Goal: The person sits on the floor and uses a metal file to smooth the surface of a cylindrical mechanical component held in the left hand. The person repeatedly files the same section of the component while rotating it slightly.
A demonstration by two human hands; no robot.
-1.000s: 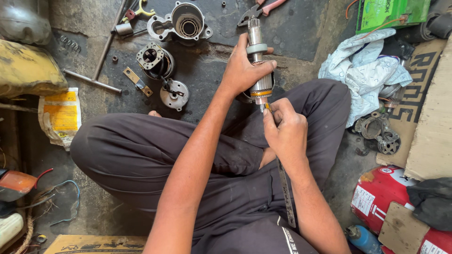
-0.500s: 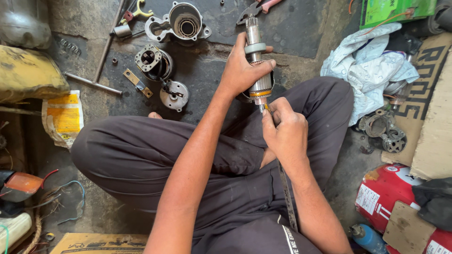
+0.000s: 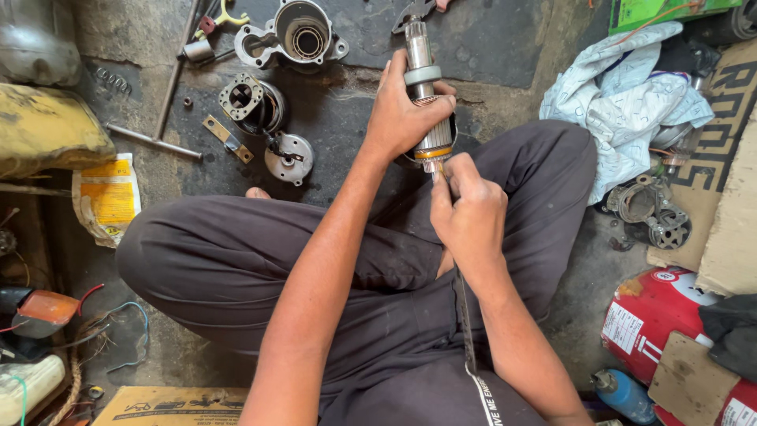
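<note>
Since the earlier frames the hands have hardly shifted; the view has only drifted slightly. The left hand (image 3: 402,118) stays wrapped around the starter armature (image 3: 426,102), held upright above the crossed legs in dark trousers (image 3: 236,268). The right hand (image 3: 469,213) pinches a thin tool at the armature's lower end; the tool itself is almost wholly hidden by the fingers. On the floor beyond lie a crumpled pale cloth (image 3: 623,102), a motor housing (image 3: 296,33), a brush-holder assembly (image 3: 251,102), a round end plate (image 3: 289,158) and a steel rod (image 3: 154,142). A red cylinder (image 3: 654,315) is cut off at lower right.
</note>
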